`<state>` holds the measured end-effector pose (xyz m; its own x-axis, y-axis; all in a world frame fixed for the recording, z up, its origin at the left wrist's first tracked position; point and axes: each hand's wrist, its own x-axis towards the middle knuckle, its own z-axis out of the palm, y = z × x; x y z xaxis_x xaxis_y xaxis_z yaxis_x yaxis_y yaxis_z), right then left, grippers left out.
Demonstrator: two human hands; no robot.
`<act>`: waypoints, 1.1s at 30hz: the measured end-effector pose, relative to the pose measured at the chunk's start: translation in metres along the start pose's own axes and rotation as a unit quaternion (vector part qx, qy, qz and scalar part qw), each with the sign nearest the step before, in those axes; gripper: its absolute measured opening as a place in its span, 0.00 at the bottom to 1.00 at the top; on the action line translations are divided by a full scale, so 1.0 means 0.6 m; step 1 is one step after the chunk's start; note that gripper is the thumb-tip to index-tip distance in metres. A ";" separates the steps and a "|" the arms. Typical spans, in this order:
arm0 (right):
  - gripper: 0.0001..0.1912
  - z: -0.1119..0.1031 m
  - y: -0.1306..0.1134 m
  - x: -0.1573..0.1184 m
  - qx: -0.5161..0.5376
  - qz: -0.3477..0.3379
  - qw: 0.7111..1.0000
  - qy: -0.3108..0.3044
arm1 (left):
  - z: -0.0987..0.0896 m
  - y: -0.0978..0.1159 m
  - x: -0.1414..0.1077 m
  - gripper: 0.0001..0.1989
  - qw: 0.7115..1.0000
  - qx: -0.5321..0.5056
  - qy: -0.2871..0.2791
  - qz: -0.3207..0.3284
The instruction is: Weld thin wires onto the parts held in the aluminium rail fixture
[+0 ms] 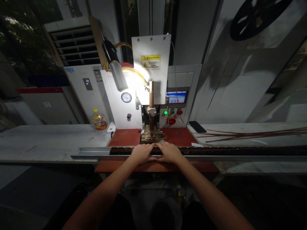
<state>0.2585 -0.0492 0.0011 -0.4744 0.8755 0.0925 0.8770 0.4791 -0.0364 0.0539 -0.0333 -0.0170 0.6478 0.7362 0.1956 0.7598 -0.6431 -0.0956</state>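
Note:
My left hand and my right hand meet side by side over a long metal channel filled with dark, thin strips. Each hand curls over the channel, fingers on its far side and thumb along its front edge. The thumb tips nearly touch. What lies under the palms is hidden. Just beyond my fingertips is a brass-coloured fixture, with a copper electrode rod pointing down into it from the machine.
A lamp lights the machine. To the right are a small screen, a lit green button, a phone and several brown rods. A bottle and a white device stand on the left table.

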 end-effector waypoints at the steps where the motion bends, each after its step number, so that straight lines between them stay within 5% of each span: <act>1: 0.41 0.001 0.000 0.000 0.000 0.001 1.000 0.005 | -0.001 0.000 0.000 0.44 1.000 0.003 0.000 0.001; 19: 0.40 0.007 0.009 -0.002 0.005 -0.013 1.000 0.026 | -0.011 -0.006 -0.002 0.41 1.000 0.006 -0.015 0.012; 33: 0.37 -0.022 0.021 -0.011 -0.017 0.018 1.000 -0.007 | -0.023 -0.033 -0.013 0.37 1.000 0.005 -0.025 0.003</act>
<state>0.2735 -0.0497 0.0132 -0.4426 0.8933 0.0782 0.8959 0.4443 -0.0051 0.0329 -0.0294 -0.0035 0.6543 0.7419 0.1467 0.7561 -0.6459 -0.1058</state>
